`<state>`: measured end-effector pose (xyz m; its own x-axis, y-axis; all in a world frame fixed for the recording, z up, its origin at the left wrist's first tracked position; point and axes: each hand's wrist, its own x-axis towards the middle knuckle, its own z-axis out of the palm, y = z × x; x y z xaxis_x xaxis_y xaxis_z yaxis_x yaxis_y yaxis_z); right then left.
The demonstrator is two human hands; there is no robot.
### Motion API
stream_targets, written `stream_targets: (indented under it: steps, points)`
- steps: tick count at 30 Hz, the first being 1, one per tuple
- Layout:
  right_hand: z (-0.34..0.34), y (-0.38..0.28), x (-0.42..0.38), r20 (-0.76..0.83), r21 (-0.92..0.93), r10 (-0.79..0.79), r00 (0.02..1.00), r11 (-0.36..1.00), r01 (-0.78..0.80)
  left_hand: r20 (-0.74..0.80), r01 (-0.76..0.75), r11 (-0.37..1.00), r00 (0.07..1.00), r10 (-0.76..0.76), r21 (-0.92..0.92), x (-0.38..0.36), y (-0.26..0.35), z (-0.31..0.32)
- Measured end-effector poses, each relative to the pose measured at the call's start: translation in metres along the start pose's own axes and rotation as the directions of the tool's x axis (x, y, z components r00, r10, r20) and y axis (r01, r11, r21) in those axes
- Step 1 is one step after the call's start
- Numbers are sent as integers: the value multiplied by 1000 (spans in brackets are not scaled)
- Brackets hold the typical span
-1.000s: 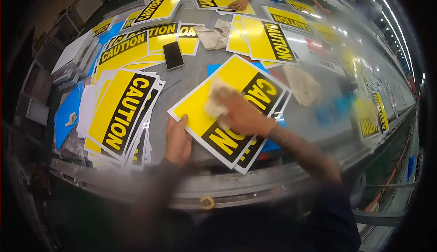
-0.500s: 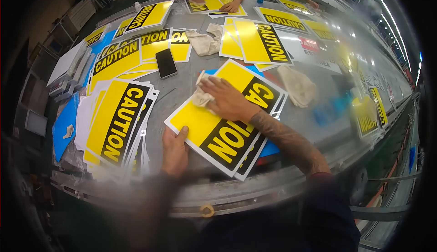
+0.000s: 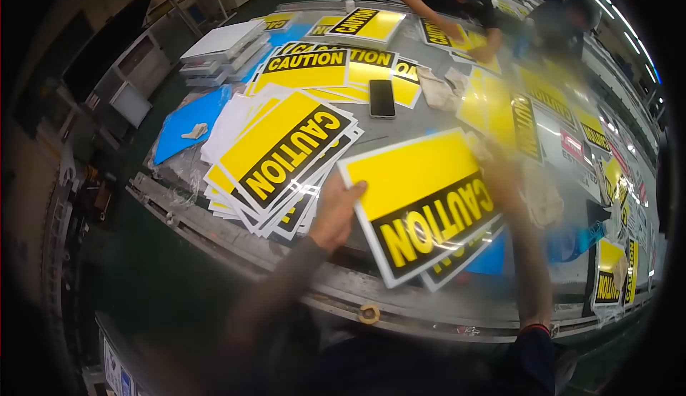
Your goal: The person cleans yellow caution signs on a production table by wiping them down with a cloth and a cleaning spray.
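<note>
A yellow and black caution sign (image 3: 414, 174) is tilted up at its near-left side, over a second caution sign (image 3: 464, 256) that shows below its lower edge. My left hand (image 3: 337, 209) grips the left edge, thumb on the yellow face and fingers behind. At the opposite edge is my right hand (image 3: 504, 178), smeared by motion, and I cannot tell what its fingers hold. Left of my left hand lies a fanned pile of caution signs (image 3: 286, 146). Blue sheeting (image 3: 486, 253) shows under the signs.
A black phone (image 3: 381, 99) lies beyond the signs, beside a crumpled cloth (image 3: 439, 90). Another cloth (image 3: 543, 196) is right of my right hand. More caution signs (image 3: 304, 67) cover the far side. Across the table a person (image 3: 457, 6) leans over signs. White stacked panels (image 3: 221, 46) stand far left.
My view has swung left. The right hand, which was pressing a cloth on the sign's face, is now at its right edge. The sign has turned and its left side has come up.
</note>
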<state>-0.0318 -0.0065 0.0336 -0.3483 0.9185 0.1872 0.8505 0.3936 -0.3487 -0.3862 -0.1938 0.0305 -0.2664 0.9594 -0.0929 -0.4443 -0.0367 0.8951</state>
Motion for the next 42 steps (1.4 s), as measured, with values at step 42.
stream_targets:
  steps: [42]
  points:
    - [33, -95, -147, 158, 260, -519, 840, 843, 472, 356, -233, 443, 909, -218, 866, 30, 16, -7]
